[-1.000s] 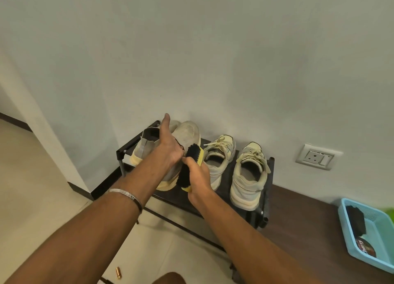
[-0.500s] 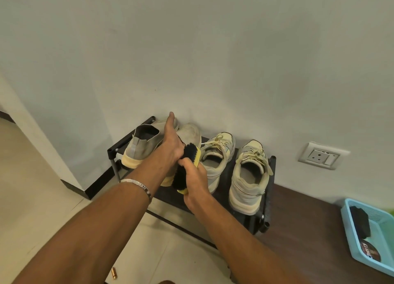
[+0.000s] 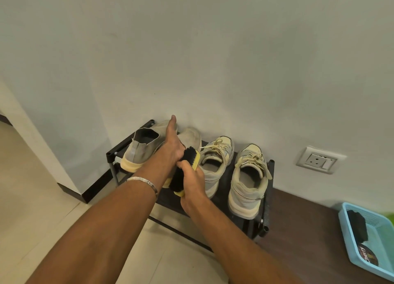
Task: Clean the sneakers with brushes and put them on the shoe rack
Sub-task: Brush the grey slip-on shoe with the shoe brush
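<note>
**Last Grey Sneakers Going on the Rack**

Four sneakers sit on the black shoe rack (image 3: 269, 177) by the wall. Two are the grey slip-on sneakers (image 3: 142, 149), at the left end. Two are the cream lace-up sneakers (image 3: 247, 181), at the right end.

The left hand (image 3: 171, 143) lies flat between the two grey ones, with its fingers straight and pointing at the wall. It seems to be pushing them into place. The right hand (image 3: 191, 177) is curled tight around the brush (image 3: 187, 166).

The cleaning looks just about done, and this step looks like lining the shoes up. Next, the hand would need to nudge the grey pair straight and let go. Then the brush could go back in the blue basket (image 3: 347, 236) on the right, where another dark brush (image 3: 358, 226) lies.

The grey sneakers look soft and knitted, like socks, with thick pale yellow soles. The cream ones have floppy laces and chunky soles. The brush has a yellow back and bushy black bristles. The rack is made of thin, hard bars. The basket has little holes in its sides.
</note>
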